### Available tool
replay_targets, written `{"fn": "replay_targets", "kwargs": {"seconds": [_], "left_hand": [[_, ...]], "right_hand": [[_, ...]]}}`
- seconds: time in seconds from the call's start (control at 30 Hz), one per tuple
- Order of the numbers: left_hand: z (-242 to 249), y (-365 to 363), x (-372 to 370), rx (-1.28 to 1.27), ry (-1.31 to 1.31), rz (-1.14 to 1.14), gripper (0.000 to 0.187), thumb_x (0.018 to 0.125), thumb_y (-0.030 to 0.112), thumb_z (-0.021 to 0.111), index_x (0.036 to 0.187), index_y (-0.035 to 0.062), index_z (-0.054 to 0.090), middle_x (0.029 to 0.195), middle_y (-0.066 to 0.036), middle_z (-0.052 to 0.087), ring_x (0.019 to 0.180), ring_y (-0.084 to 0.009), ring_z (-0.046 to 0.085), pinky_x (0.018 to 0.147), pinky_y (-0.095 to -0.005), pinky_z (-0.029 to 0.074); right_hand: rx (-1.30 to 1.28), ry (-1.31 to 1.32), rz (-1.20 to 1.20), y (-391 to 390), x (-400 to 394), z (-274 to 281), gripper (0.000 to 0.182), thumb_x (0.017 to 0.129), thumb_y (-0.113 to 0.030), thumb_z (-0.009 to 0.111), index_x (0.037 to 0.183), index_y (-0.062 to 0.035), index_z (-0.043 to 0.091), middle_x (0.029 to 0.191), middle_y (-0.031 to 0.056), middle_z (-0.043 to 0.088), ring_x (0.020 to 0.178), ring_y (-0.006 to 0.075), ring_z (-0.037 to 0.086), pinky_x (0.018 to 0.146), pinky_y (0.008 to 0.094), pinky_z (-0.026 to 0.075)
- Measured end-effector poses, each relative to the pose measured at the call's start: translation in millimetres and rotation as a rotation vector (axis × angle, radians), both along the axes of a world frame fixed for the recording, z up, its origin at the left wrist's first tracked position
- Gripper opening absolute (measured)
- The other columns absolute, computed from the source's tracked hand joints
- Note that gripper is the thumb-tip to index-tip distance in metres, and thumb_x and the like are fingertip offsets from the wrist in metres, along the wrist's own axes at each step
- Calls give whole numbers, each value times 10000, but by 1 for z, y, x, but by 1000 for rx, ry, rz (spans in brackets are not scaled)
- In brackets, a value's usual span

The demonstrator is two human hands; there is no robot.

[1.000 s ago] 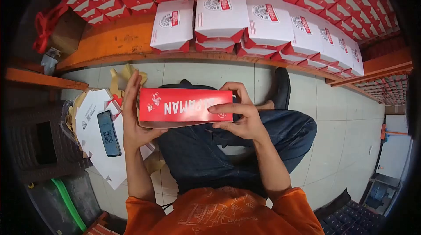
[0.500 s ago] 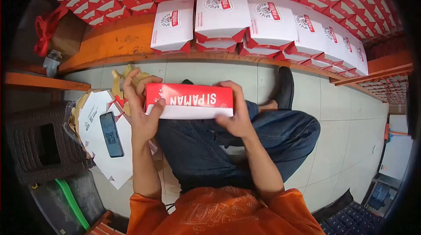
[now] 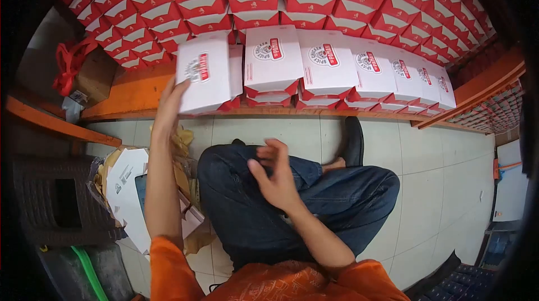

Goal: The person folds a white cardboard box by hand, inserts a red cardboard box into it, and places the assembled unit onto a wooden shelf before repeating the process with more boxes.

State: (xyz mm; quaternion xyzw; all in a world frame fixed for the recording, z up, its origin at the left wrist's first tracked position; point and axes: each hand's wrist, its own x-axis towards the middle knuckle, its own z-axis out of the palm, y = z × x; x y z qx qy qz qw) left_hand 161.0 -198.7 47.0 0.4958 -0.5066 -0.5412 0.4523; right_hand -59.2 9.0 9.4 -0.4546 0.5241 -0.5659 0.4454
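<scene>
The folded box (image 3: 203, 73), held low over the lap between both hands half a second earlier, is now raised at arm's length to the left end of the row of finished boxes (image 3: 337, 68) on the orange wooden shelf (image 3: 135, 90). The left hand (image 3: 167, 104) grips its lower left edge, fingers closed on the card, the box sitting above and to the right of that grip. The box shows a white lid with a red logo label and red sides. The right hand (image 3: 275, 174) hangs open and empty over the jeans (image 3: 247, 211). Flat cartons (image 3: 126, 188) lie on the floor at left.
</scene>
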Motion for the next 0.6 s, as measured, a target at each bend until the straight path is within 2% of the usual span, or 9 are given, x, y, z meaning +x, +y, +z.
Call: {"fn": "replay_targets", "kwargs": {"seconds": [0.07, 0.1, 0.17, 0.27, 0.33, 0.47, 0.53, 0.6], "left_hand": [[-23, -48, 3, 135, -175, -77, 634, 920, 364, 589, 1406, -12, 434, 1281, -137, 588, 1155, -191, 555, 1008, -323, 386], [-17, -50, -6, 127, -170, -81, 634, 920, 364, 589, 1406, -12, 434, 1281, -137, 588, 1155, -191, 555, 1008, -323, 386], [-4, -51, -31, 216, 39, -168, 609, 911, 404, 592, 1357, 4, 489, 1266, -115, 601, 1158, -191, 551, 1011, -326, 378], [-22, -73, -33, 305, 43, -232, 535, 910, 396, 603, 1297, 32, 540, 1219, -83, 626, 1119, -177, 576, 980, -315, 405], [-18, -73, -38, 282, 101, -282, 487, 895, 391, 638, 1251, 66, 568, 1128, -51, 663, 991, -154, 627, 892, -305, 476], [-24, -79, -32, 313, 121, -204, 461, 888, 372, 662, 1222, 61, 596, 1113, -52, 672, 986, -166, 635, 874, -306, 493], [-27, -84, -26, 279, 145, -167, 462, 901, 378, 650, 1241, 71, 590, 1146, -53, 661, 1034, -170, 623, 895, -313, 489], [-29, -89, -26, 300, 133, -225, 499, 910, 400, 637, 1284, 78, 564, 1180, -57, 648, 1069, -175, 610, 908, -323, 485]], "right_hand": [[40, 99, -43, 24, -26, -11, 528, 893, -203, 705, 1288, -2, 419, 1090, 159, 580, 1028, 248, 578, 924, 376, 467], [69, 151, -67, 41, -40, -20, 499, 892, -193, 705, 1270, -9, 436, 1077, 150, 586, 999, 239, 586, 908, 368, 474], [149, 199, -115, 79, -66, -37, 450, 893, -175, 702, 1238, -18, 461, 1064, 133, 591, 955, 216, 597, 873, 348, 487], [259, 197, -186, 130, -85, -48, 420, 897, -167, 699, 1216, -21, 468, 1046, 121, 591, 917, 189, 603, 822, 325, 499], [354, 178, -234, 156, -93, -54, 398, 903, -167, 694, 1202, -23, 474, 990, 107, 597, 850, 160, 618, 738, 300, 513], [406, 241, -209, 171, -103, -55, 364, 923, -182, 672, 1187, -11, 490, 940, 99, 615, 794, 161, 640, 684, 301, 518], [368, 259, -189, 166, -104, -52, 346, 930, -181, 661, 1178, -7, 494, 898, 93, 624, 772, 163, 645, 670, 302, 517], [354, 240, -230, 166, -106, -58, 316, 937, -184, 648, 1155, -4, 508, 847, 90, 629, 737, 174, 644, 662, 305, 515]]}}
